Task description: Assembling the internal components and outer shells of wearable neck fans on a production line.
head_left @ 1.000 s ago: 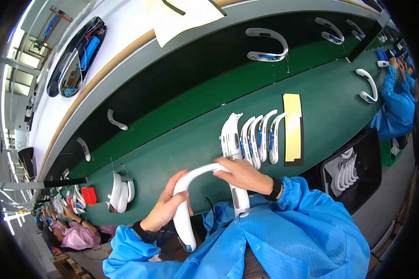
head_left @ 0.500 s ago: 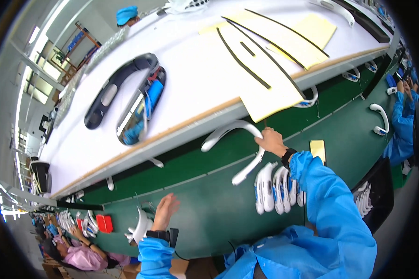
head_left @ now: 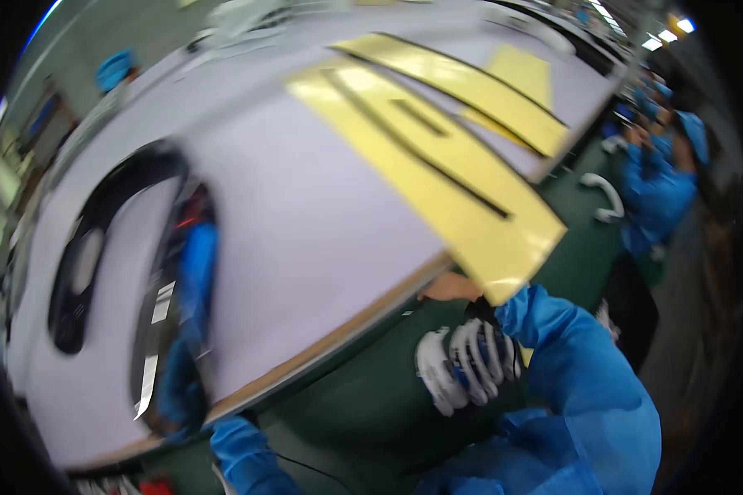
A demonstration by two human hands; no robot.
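Note:
My right hand (head_left: 452,287) reaches under the front edge of the raised white shelf (head_left: 272,272). Its fingers are hidden there, so any grip is out of sight. Beside its wrist hangs the corner of a yellow backing sheet (head_left: 504,256) with black curved strips. Of my left arm only the blue sleeve (head_left: 243,454) shows, below the shelf's edge; the shelf covers that hand. Several white curved U-shaped casings (head_left: 462,363) stand in a row on the green bench (head_left: 347,404), just nearer than my right hand. The picture is smeared by motion.
On the shelf lie a black U-shaped device (head_left: 78,264) with an exposed blue part, a second yellow sheet (head_left: 462,82) and a clear plastic bag (head_left: 248,25). A co-worker in blue (head_left: 660,190) sits at the right, near a white curved casing (head_left: 607,198).
The view has swung and come closer to the shelf. The white curved casing at my right hand has gone from sight. My left hand, open before, is now hidden beneath the shelf.

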